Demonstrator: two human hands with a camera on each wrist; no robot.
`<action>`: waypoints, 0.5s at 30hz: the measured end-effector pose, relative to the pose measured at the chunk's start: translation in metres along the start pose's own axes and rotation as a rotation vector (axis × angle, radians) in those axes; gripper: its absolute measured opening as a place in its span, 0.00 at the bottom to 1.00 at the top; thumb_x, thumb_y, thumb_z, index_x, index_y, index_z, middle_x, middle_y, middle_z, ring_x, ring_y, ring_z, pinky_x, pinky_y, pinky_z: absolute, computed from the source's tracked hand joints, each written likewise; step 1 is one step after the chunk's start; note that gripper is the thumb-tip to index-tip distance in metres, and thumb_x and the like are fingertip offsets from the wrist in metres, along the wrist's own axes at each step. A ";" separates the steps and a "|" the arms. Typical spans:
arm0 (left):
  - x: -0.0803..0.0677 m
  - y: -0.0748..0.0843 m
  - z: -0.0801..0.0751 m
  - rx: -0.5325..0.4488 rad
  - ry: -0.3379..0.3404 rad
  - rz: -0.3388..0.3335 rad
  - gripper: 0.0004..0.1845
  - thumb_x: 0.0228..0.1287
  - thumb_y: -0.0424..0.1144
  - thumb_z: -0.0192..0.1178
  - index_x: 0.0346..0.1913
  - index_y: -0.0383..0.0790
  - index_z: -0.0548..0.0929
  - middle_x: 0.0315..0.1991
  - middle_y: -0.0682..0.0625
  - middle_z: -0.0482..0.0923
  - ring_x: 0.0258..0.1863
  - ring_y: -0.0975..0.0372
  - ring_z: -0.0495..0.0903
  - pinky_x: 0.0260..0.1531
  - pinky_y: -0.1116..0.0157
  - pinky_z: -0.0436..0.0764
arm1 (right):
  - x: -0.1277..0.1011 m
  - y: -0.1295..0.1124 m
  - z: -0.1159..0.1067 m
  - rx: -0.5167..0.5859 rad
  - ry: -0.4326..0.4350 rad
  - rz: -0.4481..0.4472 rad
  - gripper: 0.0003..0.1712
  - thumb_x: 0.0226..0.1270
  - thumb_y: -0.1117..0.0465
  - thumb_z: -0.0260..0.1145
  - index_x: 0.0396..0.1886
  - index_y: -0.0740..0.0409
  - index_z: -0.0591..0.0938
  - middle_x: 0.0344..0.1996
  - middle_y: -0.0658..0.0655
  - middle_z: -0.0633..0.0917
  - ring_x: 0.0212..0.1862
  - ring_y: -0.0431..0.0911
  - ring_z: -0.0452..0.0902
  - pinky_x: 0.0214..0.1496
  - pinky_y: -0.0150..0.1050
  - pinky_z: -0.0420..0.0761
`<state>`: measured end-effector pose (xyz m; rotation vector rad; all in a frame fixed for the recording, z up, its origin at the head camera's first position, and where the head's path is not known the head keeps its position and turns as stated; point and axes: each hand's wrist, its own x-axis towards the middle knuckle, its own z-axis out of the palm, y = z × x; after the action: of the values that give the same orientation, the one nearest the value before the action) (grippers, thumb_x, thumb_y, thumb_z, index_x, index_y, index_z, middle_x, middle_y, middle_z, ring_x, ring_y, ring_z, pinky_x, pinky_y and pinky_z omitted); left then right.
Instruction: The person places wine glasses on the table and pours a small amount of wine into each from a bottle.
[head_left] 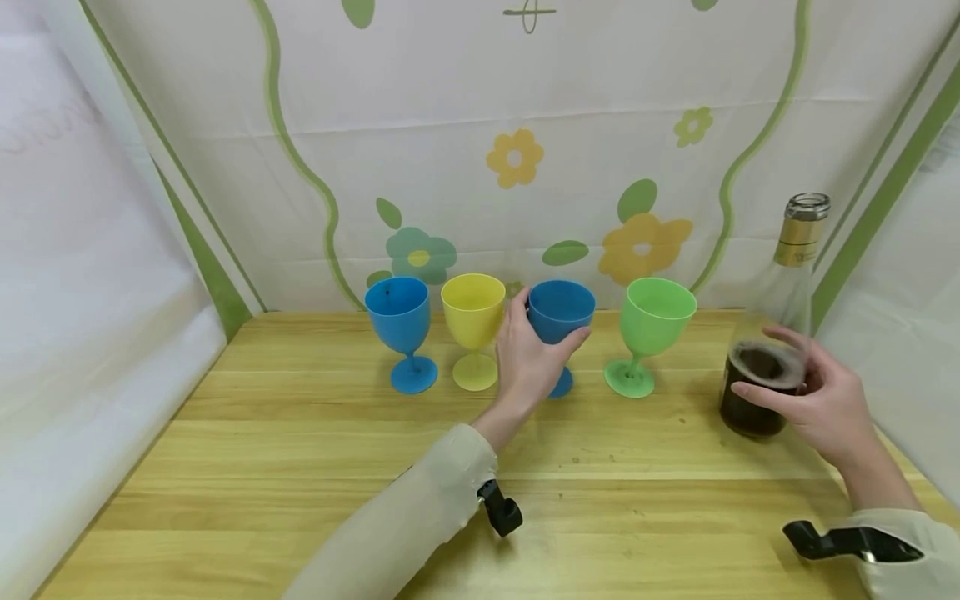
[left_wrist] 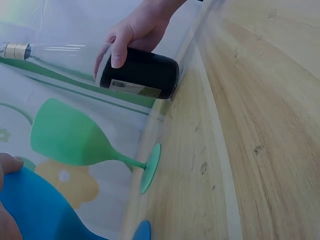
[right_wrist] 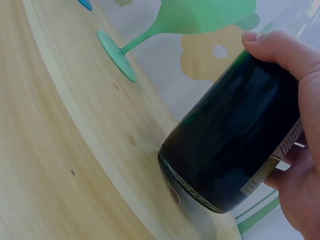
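Note:
Four plastic goblets stand in a row at the back of the wooden table (head_left: 300, 467): blue (head_left: 400, 325), yellow (head_left: 472, 321), a second blue goblet (head_left: 561, 310) and green (head_left: 651, 325). My left hand (head_left: 528, 354) grips the bowl of the second blue goblet (left_wrist: 35, 210), thumb on its right side. My right hand (head_left: 821, 404) holds a clear glass bottle (head_left: 772, 350) at the right, upright on the table, open-necked, with dark liquid in its lower part. The bottle's dark base (right_wrist: 227, 155) and my right hand's fingers (right_wrist: 287, 52) fill the right wrist view. The green goblet (left_wrist: 75, 140) shows beside it.
A white cloth with green vines and flowers (head_left: 517, 158) hangs behind the table, and white cloth walls close in both sides. Bare wood stretches across the front half of the table. The table's left edge (head_left: 150, 450) meets the white cloth.

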<state>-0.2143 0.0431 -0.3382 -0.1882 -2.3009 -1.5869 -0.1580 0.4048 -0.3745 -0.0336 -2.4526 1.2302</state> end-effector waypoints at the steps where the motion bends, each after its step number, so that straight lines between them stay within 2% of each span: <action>1: -0.001 0.000 -0.001 0.000 -0.004 0.000 0.50 0.59 0.53 0.80 0.79 0.43 0.65 0.71 0.44 0.76 0.68 0.48 0.79 0.63 0.46 0.83 | 0.000 0.000 0.000 0.005 0.004 0.003 0.48 0.59 0.64 0.83 0.77 0.39 0.74 0.41 0.28 0.83 0.38 0.26 0.78 0.33 0.22 0.78; 7: -0.004 0.000 -0.006 -0.006 -0.028 0.018 0.50 0.58 0.52 0.80 0.79 0.44 0.65 0.71 0.45 0.76 0.68 0.49 0.79 0.63 0.46 0.83 | 0.000 -0.001 0.002 0.014 0.015 -0.004 0.48 0.57 0.65 0.84 0.76 0.39 0.75 0.41 0.28 0.84 0.37 0.26 0.79 0.33 0.22 0.79; 15: -0.008 0.000 -0.014 -0.011 -0.074 0.023 0.50 0.58 0.52 0.80 0.79 0.46 0.65 0.72 0.46 0.76 0.69 0.50 0.78 0.65 0.47 0.82 | 0.001 -0.007 0.006 0.017 0.026 -0.021 0.48 0.55 0.66 0.85 0.75 0.41 0.76 0.45 0.29 0.83 0.40 0.24 0.80 0.37 0.18 0.78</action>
<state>-0.2044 0.0311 -0.3364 -0.2796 -2.3372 -1.6072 -0.1604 0.3960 -0.3719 -0.0190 -2.4145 1.2336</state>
